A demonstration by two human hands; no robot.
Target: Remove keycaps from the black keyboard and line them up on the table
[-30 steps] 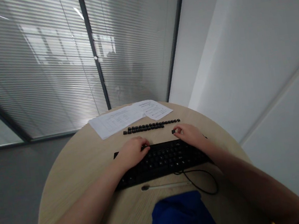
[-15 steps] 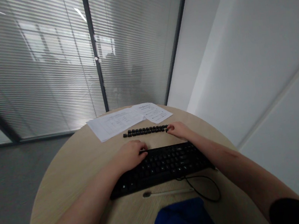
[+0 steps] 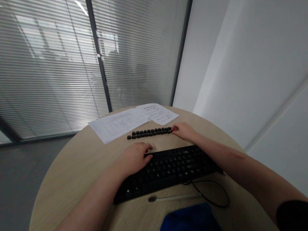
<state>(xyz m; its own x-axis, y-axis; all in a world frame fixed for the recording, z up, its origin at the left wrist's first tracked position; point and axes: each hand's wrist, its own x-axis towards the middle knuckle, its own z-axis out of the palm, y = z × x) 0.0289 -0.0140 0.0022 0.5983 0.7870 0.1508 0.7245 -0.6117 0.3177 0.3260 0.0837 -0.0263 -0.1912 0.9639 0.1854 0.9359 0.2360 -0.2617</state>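
A black keyboard (image 3: 166,168) lies on the round wooden table (image 3: 72,178). My left hand (image 3: 136,157) rests on its upper left part, thumb and fingers apart, holding nothing. Beyond the keyboard, several loose black keycaps (image 3: 150,132) stand in two rows. At the right end of these rows is my right hand (image 3: 183,130), its fingertips pinched together at the last keycaps. Whether a keycap is between those fingertips is too small to make out.
Printed papers (image 3: 118,123) lie at the table's far side. Near the front are a thin brush (image 3: 175,197), the looped black cable (image 3: 221,204) and a blue cloth (image 3: 190,225). A white wall (image 3: 282,62) stands on the right.
My right fingertips have come closer together at the right end of the keycap rows. The left hand stays on the keyboard, its fingers slightly lifted. The view has shifted slightly.
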